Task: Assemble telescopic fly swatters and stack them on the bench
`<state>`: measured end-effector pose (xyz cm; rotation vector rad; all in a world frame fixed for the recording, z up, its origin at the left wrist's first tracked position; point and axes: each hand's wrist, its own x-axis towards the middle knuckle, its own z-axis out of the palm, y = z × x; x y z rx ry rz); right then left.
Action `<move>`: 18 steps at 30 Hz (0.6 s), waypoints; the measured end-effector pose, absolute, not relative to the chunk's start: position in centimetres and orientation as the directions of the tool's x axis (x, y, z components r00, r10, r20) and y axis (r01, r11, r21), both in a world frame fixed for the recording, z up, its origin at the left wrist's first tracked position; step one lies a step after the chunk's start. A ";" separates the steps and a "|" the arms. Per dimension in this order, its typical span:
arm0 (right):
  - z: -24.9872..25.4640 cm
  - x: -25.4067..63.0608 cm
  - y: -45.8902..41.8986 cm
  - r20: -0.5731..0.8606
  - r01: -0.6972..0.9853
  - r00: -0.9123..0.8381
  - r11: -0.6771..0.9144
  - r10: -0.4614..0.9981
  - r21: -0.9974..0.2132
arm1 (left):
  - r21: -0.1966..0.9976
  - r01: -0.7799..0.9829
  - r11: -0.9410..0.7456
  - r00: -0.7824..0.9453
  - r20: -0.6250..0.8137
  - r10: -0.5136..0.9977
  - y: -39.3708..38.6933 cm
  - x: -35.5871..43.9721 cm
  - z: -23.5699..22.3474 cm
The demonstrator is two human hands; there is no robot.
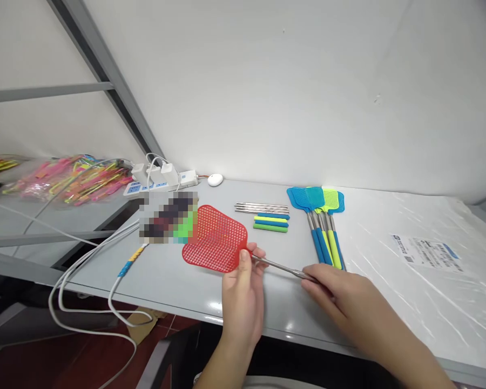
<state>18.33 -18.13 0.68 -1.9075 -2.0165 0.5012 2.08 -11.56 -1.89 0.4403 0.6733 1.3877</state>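
My left hand (243,294) pinches the neck of a red mesh fly swatter head (216,238) just above the grey table (174,281). A thin metal rod (281,267) runs from that head to the right into my right hand (340,294), whose fingers are closed on its end. Behind the rod lie several bare metal rods (261,207) and a small stack of blue, yellow and green handle grips (271,222). To the right of them sits a bundle of finished swatters (319,219) with blue and green heads.
A white power strip (162,181) with chargers and trailing white cables (89,270) sits at the back left beside a blurred patch. A white round object (215,180) lies by the wall. Clear plastic sheeting with a label (427,253) covers the right side. Colourful packaged items (73,178) fill the left shelf.
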 end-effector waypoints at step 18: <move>1.7 16.2 -17.8 0.336 0.951 -0.212 0.273 0.918 -0.145 | 0.725 -0.680 -0.111 -0.146 0.014 0.989 -11.5 -1.9 0.5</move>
